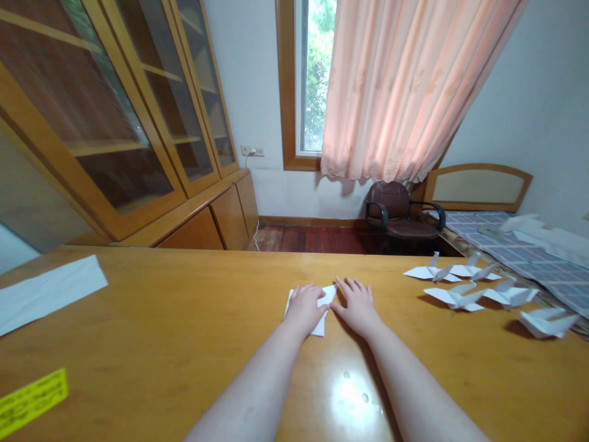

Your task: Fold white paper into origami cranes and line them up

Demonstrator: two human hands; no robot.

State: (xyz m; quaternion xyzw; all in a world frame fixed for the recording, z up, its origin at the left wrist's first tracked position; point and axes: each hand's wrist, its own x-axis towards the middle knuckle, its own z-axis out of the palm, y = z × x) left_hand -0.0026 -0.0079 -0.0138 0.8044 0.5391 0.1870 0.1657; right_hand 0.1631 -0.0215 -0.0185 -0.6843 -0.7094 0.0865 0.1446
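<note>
A small folded piece of white paper point(318, 328) lies flat on the wooden table in front of me. Across its left and middle part rests my left hand point(305, 307), palm down with the fingers lying flat, hiding much of the sheet. My right hand point(357, 303) is at the paper's pointed right corner, its fingers spread and its thumb close to my left thumb. Whether the right fingertips press on the paper or only on the table I cannot tell. Several folded white paper birds point(453, 298) stand at the right side of the table.
On the table point(184, 344), a long white paper strip point(53, 291) lies at the left, and a yellow label point(32, 402) with writing is nearer me. Beyond are a glass-door cabinet point(197, 178), a brown armchair point(398, 212) and a bed point(519, 239).
</note>
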